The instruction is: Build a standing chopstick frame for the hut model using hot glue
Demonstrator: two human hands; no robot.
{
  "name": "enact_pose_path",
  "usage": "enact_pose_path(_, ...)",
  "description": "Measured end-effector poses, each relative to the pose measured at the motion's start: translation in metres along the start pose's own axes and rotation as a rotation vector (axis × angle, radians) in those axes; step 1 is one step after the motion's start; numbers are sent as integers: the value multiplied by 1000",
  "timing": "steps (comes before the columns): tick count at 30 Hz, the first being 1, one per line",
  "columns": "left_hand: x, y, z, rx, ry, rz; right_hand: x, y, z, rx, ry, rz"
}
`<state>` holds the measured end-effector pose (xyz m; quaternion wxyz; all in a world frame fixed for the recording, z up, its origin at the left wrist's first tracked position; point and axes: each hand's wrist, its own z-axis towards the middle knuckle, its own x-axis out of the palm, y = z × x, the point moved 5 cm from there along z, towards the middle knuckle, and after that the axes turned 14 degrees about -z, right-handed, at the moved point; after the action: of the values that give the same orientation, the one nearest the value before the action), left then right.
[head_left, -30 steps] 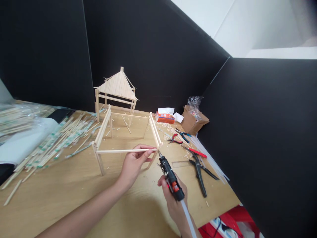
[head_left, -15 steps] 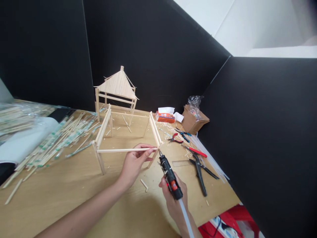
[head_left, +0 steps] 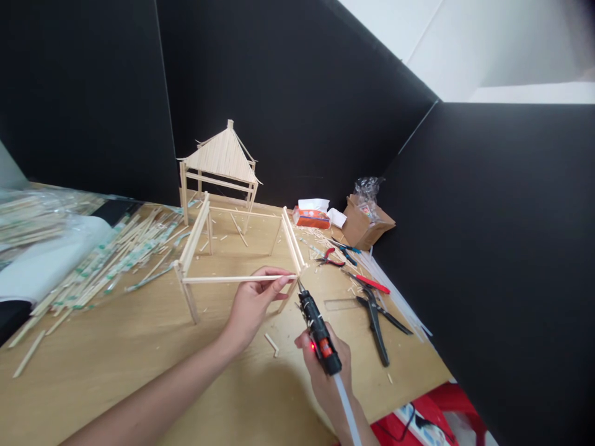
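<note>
My left hand (head_left: 255,300) pinches the front crossbar, a thin wooden stick (head_left: 218,280), near its right end. That bar belongs to an open wooden stick frame (head_left: 189,241) standing on four-sided legs of doubled sticks. Gripped in my right hand (head_left: 328,365) is a black glue gun (head_left: 318,328) with a red light on its side. Its nozzle points up at the frame's front right corner, touching or very close to it. A translucent glue stick (head_left: 346,406) trails from the gun's rear. A short bent stick piece (head_left: 271,344) lies on the table below.
A small roofed stick model (head_left: 220,158) stands behind the frame. Loose sticks and wrappers (head_left: 111,266) spread at left. On the right are large black cutters (head_left: 375,328), red-handled pliers (head_left: 331,257), a tissue pack (head_left: 311,217), a paper bag (head_left: 367,223) and glue sticks (head_left: 395,291). Black panels surround the table.
The hands, glue gun and frame hold nearly the same pose. The view has shifted slightly, and the red light on the gun shows more clearly.
</note>
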<state>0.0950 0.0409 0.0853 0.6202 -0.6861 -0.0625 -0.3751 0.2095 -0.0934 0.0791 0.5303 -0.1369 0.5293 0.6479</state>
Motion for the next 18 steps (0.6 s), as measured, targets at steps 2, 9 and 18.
enact_pose_path(2,0,0,0,-1,1,-1,-1,4,1,-19,2,6)
enact_pose_path(9,-2,2,0,-2,11,13,-1,3,2,-48,-14,-43)
enact_pose_path(18,1,0,1,5,1,3,0,-3,0,10,-93,-39)
